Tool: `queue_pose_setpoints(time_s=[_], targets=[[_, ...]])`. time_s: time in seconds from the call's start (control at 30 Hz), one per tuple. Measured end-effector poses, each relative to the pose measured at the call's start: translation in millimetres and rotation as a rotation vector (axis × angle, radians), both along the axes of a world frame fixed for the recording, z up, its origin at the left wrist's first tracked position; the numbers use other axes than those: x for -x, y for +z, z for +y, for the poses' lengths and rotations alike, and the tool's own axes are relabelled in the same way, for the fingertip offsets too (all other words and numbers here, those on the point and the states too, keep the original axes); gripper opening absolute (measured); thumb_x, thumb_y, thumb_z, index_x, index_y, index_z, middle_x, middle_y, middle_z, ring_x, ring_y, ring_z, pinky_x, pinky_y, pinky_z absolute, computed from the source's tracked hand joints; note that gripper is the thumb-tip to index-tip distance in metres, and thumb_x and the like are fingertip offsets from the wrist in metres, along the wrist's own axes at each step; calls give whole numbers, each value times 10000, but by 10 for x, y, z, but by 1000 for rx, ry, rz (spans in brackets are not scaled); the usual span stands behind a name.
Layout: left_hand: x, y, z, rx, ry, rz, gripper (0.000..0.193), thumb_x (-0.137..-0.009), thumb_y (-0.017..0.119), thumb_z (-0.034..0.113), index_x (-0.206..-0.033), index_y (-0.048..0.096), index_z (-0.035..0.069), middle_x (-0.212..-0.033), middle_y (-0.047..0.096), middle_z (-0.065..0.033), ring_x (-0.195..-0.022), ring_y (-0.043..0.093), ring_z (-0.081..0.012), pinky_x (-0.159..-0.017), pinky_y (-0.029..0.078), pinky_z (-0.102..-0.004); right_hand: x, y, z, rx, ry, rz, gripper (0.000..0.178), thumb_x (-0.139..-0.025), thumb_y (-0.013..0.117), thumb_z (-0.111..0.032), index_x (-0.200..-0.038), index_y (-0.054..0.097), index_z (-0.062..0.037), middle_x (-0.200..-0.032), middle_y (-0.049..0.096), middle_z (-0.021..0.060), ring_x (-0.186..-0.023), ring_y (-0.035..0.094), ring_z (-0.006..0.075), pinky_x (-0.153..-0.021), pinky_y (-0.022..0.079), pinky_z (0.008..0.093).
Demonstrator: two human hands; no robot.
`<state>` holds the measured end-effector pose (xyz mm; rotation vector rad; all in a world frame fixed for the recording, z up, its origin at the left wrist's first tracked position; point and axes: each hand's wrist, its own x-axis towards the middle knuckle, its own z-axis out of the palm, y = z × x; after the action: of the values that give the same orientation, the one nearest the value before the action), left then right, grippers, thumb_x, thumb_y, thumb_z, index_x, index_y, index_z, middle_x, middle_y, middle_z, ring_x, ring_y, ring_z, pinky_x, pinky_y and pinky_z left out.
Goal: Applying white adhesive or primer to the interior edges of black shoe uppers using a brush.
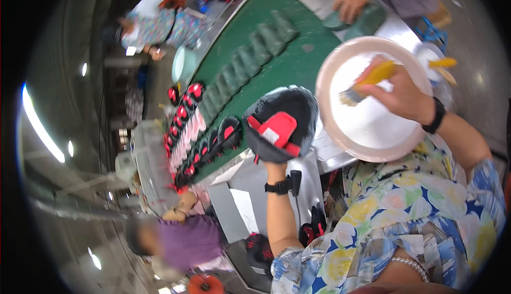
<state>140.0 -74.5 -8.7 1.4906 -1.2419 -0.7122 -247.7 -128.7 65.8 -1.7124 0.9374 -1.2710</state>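
Note:
My right hand (403,96) grips a yellow-handled paintbrush (379,73), its pale bristles over a wide pinkish basin (328,114) of white liquid. My left hand (275,167) holds up a black shoe upper (258,144) with a red tongue and lining, its opening facing me. The upper hides most of that hand's fingers. Left of the basin, the upper is held above the near edge of a green conveyor belt (298,54). Whether the bristles touch the liquid, I cannot tell.
Rows of grey-green soles (239,69), pink pieces (192,125) and black-red uppers (230,130) lie on the belt. A co-worker's hand (353,0) rests by green soles at top right. A purple-clad person (189,241) and another in floral clothing (178,27) work beside the belt.

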Motion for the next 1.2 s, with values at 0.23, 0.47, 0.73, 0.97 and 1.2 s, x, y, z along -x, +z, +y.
queue_pose_setpoints(time_s=[0.23,0.47,0.73,0.97,1.2], targets=[[-1332,-707,-497,-120,174,643,304,-1002,447,38,-1281,507,143,-1032,648,-91,-859,659,-257,-751,608,-427,288,168,287,-260,-41,46,178,-904,658,-10,-1056,567,-22,-1039,640,59,-982,626,132,-882,492,270],[-3087,-1637,-441,-248,570,657,416,-968,447,18,-1373,429,113,-1057,607,-108,-863,649,-259,-843,582,-438,-18,220,140,-396,108,86,167,-924,620,-5,-1067,539,-35,-1034,588,59,-999,606,134,-901,482,269],[-3492,-830,1946,-520,731,-1956,588,-972,571,346,-1430,448,-1,-1404,520,-202,-1294,481,-351,-1107,364,-420,69,-102,61,-428,104,173,182,-953,635,-66,-1104,536,-50,-1070,620,68,-1028,607,141,-925,474,269],[-2207,-382,4275,-1685,1260,-426,1323,-534,860,648,-1588,201,196,-1533,294,-325,-1428,319,-456,-1164,321,-500,92,-201,260,-417,101,97,170,-943,631,-64,-1082,536,-46,-1022,594,48,-992,599,123,-893,479,262],[-2546,-2,4155,-1139,399,-1017,219,-740,733,250,-902,790,114,-931,746,-123,-917,706,-320,-882,552,-421,8,-163,378,-462,192,3,148,-931,629,-53,-1045,535,-36,-1012,584,42,-973,597,112,-870,483,249]])
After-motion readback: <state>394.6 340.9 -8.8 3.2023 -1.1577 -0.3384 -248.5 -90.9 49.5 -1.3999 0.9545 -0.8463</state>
